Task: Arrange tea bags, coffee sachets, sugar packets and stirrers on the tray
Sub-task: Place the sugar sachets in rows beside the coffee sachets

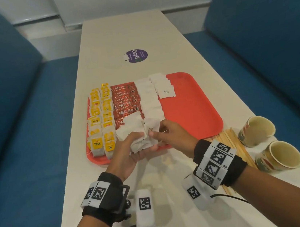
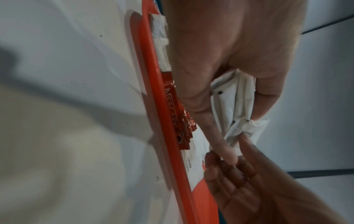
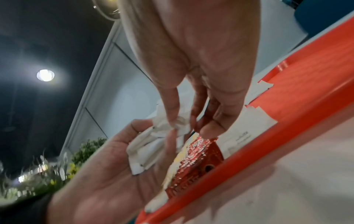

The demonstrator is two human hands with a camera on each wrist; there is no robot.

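A red tray (image 1: pixel 192 107) lies on the white table. From left to right it holds two columns of yellow tea bags (image 1: pixel 98 120), a column of red coffee sachets (image 1: pixel 125 105), a column of white sugar packets (image 1: pixel 149 98) and a short column of them (image 1: pixel 164 88) at the back. Over the tray's near edge my left hand (image 1: pixel 139 143) holds a crumpled bunch of sugar packets (image 1: pixel 134 128) in its palm. My right hand (image 1: pixel 154 132) pinches one packet (image 1: pixel 152 126) of that bunch. The right wrist view shows my right hand (image 3: pixel 187 128) on the bunch (image 3: pixel 149 148). Wooden stirrers (image 1: pixel 231 140) lie on the table, right of the tray.
Two empty paper cups (image 1: pixel 256 129) (image 1: pixel 278 155) stand beside the stirrers near the table's right edge. A purple round sticker (image 1: pixel 136 55) sits on the table beyond the tray. Blue benches flank the table. The tray's right half is bare.
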